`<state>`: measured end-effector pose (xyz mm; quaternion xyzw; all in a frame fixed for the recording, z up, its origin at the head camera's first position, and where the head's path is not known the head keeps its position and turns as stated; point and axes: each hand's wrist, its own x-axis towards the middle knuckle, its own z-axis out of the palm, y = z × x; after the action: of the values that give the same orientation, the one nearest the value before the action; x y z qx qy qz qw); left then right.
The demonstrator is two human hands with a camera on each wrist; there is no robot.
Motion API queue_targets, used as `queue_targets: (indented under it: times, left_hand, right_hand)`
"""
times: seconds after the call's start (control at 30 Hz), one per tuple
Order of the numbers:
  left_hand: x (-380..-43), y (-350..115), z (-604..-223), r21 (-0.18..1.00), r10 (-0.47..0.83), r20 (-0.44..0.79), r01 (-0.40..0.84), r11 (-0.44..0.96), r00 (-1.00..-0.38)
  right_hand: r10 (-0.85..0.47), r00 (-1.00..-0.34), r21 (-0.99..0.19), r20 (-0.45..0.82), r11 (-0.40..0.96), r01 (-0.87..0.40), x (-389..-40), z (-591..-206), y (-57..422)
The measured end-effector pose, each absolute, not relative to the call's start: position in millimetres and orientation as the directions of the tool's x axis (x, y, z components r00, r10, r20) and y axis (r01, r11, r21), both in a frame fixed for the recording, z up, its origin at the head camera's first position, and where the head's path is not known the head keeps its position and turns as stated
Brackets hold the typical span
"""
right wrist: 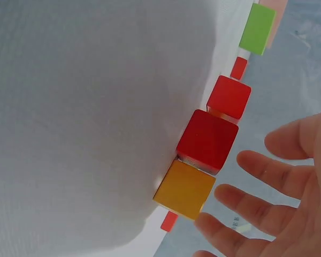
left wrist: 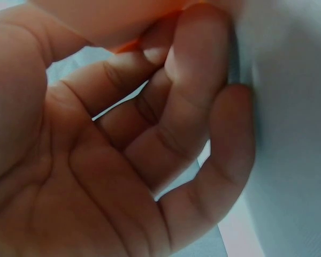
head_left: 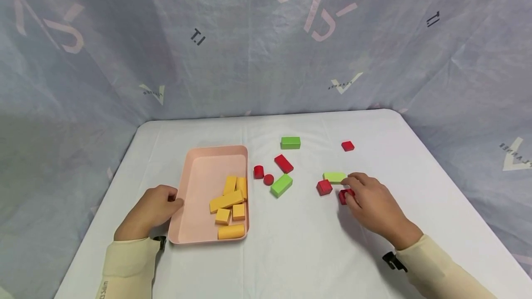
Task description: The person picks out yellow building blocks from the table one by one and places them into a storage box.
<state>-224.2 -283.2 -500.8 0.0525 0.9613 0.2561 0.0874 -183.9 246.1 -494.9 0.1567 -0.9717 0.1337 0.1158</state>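
At the left rim of a pink tray [head_left: 199, 174], my left hand [head_left: 148, 210] grips the wall between thumb and curled fingers. Close up in the left wrist view, the fingers [left wrist: 195, 101] bend under the tray's blurred edge. My right hand [head_left: 374, 206] hovers over a red block [head_left: 343, 196], fingers spread around it. The right wrist view shows those fingertips [right wrist: 251, 160] apart from a red cube [right wrist: 207, 140] and an orange-yellow-looking block [right wrist: 185, 188]. Beside that hand lie another red cube [head_left: 324, 187] and a lime-green block [head_left: 334, 177].
Several yellow blocks [head_left: 226, 201] lie in the tray's right side. Right of it are a red cylinder [head_left: 258, 172], a red round piece [head_left: 268, 179], a green block [head_left: 281, 185] and a red block [head_left: 284, 164]. Farther back sit a green block [head_left: 290, 142] and a red piece [head_left: 347, 146].
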Motion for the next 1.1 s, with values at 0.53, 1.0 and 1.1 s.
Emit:
queue_targets:
  times: [0.53,1.0,1.1]
  left_hand:
    - [-219,-289,-501,0.502,0.123,-0.151,0.031,0.864,-0.981]
    - [-224,-285,-501,0.508,0.138,-0.133,0.052,0.860,-0.981]
    - [-224,-284,-501,0.502,0.135,-0.133,0.051,0.863,-0.982]
  right_hand:
    - [-0.273,-0.936,-0.188,0.221,0.930,-0.316,-185,-501,251]
    - [-0.242,-0.952,-0.197,0.185,0.940,-0.278,-181,-501,256]
    - [-0.257,-0.949,-0.188,0.181,0.939,-0.290,-181,-502,257]
